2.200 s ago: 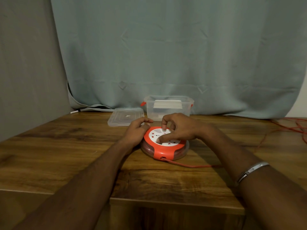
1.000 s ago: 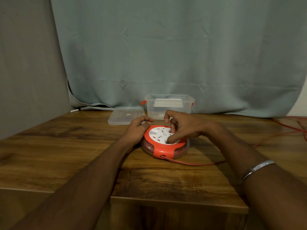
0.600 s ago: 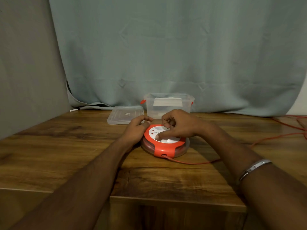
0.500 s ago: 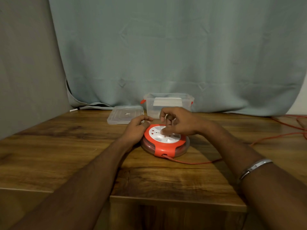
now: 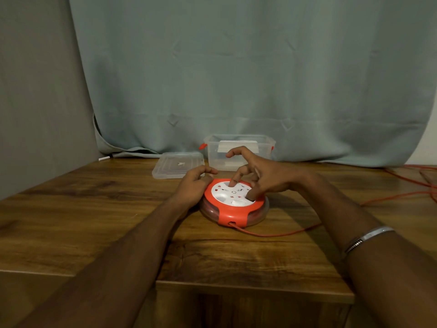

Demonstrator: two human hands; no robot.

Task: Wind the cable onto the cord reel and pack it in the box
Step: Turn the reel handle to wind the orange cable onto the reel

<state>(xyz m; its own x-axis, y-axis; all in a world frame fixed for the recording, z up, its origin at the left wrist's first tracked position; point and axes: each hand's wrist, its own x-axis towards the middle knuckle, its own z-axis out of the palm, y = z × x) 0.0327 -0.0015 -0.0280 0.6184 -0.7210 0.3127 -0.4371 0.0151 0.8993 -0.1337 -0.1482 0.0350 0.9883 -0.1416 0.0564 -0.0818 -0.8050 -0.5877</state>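
A round orange cord reel [image 5: 233, 210] with a white socket face lies flat on the wooden table [image 5: 94, 209]. My left hand [image 5: 192, 185] grips its left rim. My right hand [image 5: 259, 175] rests on top, with a finger and the thumb pressed into the white face and the other fingers spread. An orange cable [image 5: 283, 232] leaves the reel's front slot and trails right across the table to loose loops [image 5: 423, 178] at the far right edge. Behind the reel stands a clear plastic box [image 5: 238, 151], open, with a white item inside.
The box's clear lid [image 5: 177, 164] lies flat to the left of the box. A grey-green curtain [image 5: 236, 79] hangs behind the table and a wall closes off the left side. The table's front edge has a step down on the left.
My right hand has kept circling on the white face, turning it. The cable on the table has shortened and shifted. My left hand has stayed on the rim.
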